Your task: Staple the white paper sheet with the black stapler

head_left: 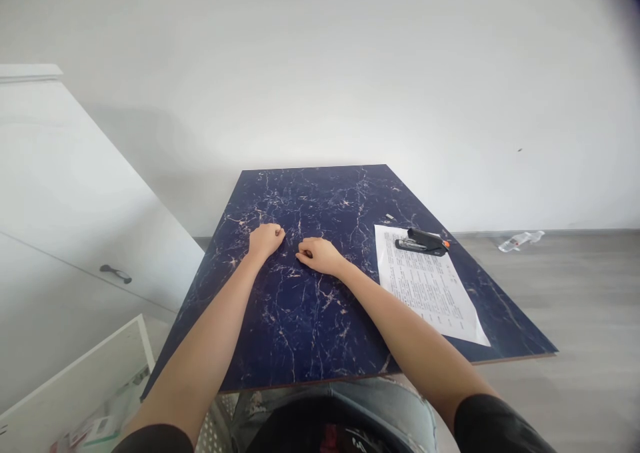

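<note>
My left hand [267, 240] rests on the dark blue marbled table [300, 333], its fingers curled into a loose fist. A short gap to its right lies my right hand [320, 255], also curled, with thumb and forefinger close together. Nothing shows in either hand. To the right of my right forearm is a printed sheet of paper [420, 289], lying flat on the table. A black stapler [425, 242] with an orange spot at one end lies across the top of the sheet.
Small pale bits [389, 217] lie beyond the paper. A white cabinet [85, 193] with a dark handle [116, 273] stands at the left, above an open drawer [75, 379]. Clear plastic packaging [521, 241] lies on the grey floor [575, 306]. A white wall [320, 73] closes off the far side.
</note>
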Available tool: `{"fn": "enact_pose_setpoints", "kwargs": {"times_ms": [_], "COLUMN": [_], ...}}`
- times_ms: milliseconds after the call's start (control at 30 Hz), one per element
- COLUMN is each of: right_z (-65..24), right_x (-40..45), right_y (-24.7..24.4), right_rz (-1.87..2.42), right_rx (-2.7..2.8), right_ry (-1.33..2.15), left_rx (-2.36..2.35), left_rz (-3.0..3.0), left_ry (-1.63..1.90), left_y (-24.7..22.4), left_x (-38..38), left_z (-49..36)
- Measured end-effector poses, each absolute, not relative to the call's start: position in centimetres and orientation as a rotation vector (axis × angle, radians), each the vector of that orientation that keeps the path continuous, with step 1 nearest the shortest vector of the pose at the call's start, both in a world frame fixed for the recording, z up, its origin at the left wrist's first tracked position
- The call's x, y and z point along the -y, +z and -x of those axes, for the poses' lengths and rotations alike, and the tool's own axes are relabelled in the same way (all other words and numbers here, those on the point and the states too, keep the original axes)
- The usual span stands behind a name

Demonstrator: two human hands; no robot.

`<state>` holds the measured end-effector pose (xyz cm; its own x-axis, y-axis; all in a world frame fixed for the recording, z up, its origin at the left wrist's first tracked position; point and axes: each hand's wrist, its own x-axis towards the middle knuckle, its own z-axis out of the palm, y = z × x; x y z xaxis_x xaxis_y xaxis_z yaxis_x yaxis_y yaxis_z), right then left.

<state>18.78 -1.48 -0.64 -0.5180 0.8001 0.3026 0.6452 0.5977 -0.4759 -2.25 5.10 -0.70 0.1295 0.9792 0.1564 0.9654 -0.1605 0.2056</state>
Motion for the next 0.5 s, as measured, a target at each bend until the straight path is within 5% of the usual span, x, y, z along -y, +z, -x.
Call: {"fn": "enact_pose_setpoints", "kwargs": {"times_ms": [500], "right_z": [-18.64], "right_x": [1.95], "right_y": [-0.47], "right_rz": [1.167], "right_rx": [2.360], "right_ry": [0.390], "left_rx": [-1.994], "left_rz": [-2.330], "left_ry": [0.391], "left_y": [-0.58], "left_x": [-5.04], "left_z": [2.25]}}
